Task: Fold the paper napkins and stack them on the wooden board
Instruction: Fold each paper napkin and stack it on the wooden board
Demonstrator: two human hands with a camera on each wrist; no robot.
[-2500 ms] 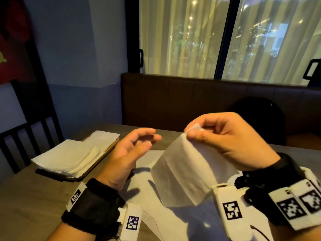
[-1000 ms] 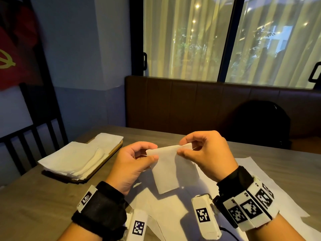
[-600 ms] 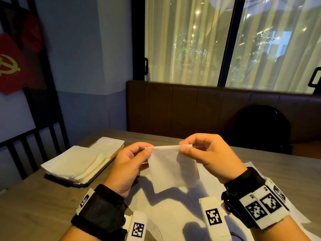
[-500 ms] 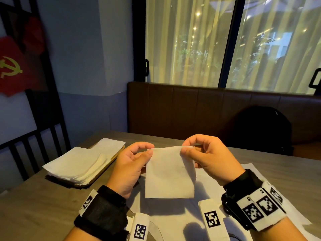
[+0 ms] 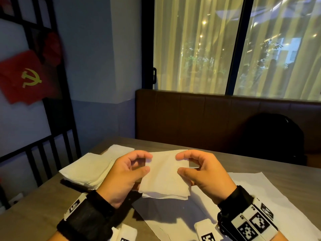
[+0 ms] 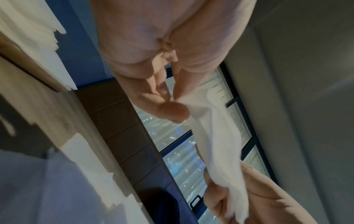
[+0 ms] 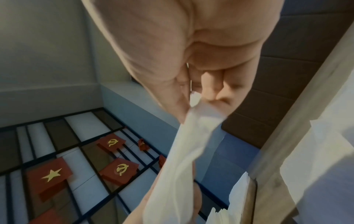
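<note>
Grey wood-grain bench point(image 5: 34, 211) runs from near left to far right. Large white paper sheets point(image 5: 257, 197) lie flat on it at near right, partly under both hands. At far left, a stack of folded napkins point(image 5: 86, 168) sits on the wooden board point(image 6: 41, 75); only the board's edge shows beneath them.

Folded paper napkin point(image 5: 165, 176) is held above the bench, over the flat sheets, between the two hands and right of the stack. Near edge sags slightly; layered edges visible there.

Left hand point(image 5: 124, 178): grip pinching the napkin's left edge, thumb on top and fingers curled beneath. Right hand point(image 5: 203, 173): grip pinching the right edge the same way. Right wrist view confirms thumb and fingertips point(image 7: 212, 89) pressed onto the paper.

Black wristbands with printed marker tags on both wrists.
</note>
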